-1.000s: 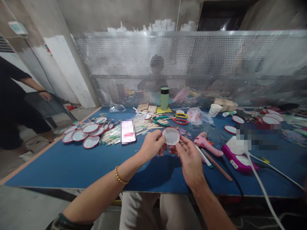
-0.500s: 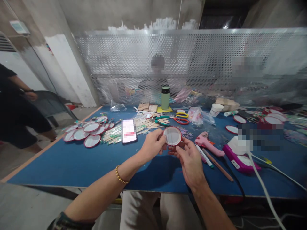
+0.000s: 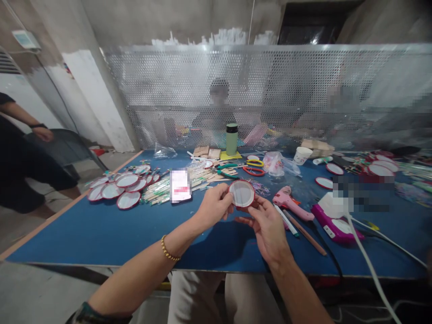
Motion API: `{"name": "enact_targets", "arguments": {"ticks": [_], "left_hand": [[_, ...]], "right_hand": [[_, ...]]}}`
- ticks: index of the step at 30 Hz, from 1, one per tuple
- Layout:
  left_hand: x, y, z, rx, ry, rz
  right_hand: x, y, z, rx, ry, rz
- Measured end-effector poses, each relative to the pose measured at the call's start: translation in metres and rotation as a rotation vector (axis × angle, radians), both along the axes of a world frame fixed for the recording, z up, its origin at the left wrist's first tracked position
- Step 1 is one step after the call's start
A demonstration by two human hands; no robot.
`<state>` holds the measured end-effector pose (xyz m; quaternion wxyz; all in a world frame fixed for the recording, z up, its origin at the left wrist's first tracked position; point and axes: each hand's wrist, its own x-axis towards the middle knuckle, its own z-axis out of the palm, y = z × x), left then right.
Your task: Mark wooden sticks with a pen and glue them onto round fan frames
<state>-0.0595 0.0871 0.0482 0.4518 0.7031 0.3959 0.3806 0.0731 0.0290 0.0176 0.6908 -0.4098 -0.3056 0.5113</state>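
Pretty sure we were in some rough little workshop, what with the bare, patchily painted concrete wall [image 3: 135,22], a perforated metal screen [image 3: 182,85] along the blue worktable [image 3: 87,234], and a pink glue gun [image 3: 290,202], pliers [image 3: 226,170] and piles of matching red-rimmed discs [image 3: 127,181] lying about.

Behind my blue surface [image 3: 135,238] stands a perforated metal panel [image 3: 182,76]; above the panel, a grey wall [image 3: 162,18] shows patchy white paint. Left of the panel, I see a pillar [image 3: 87,85], a dark chair [image 3: 72,141] and concrete floor [image 3: 30,292].
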Motion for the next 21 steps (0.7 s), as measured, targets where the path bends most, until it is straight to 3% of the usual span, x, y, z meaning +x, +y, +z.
{"name": "enact_targets", "arguments": {"ticks": [8,12,15,18,21], "left_hand": [[0.000,-0.001,0.003,-0.026,-0.016,-0.025],[-0.001,-0.001,0.004,-0.041,-0.047,-0.032],[-0.002,-0.001,0.005,-0.043,-0.054,-0.054],[-0.003,0.002,0.008,-0.071,-0.100,-0.061],[-0.004,0.008,0.008,-0.113,-0.150,0.019]], "right_hand": [[0.006,0.001,0.006,-0.091,0.121,0.053],[0.010,0.001,0.006,-0.104,0.080,-0.044],[0.019,-0.001,0.013,0.030,-0.085,-0.218],[0.037,0.003,0.031,0.205,-0.343,-0.429],[0.057,0.019,0.053,0.259,-0.762,-0.464]]}}
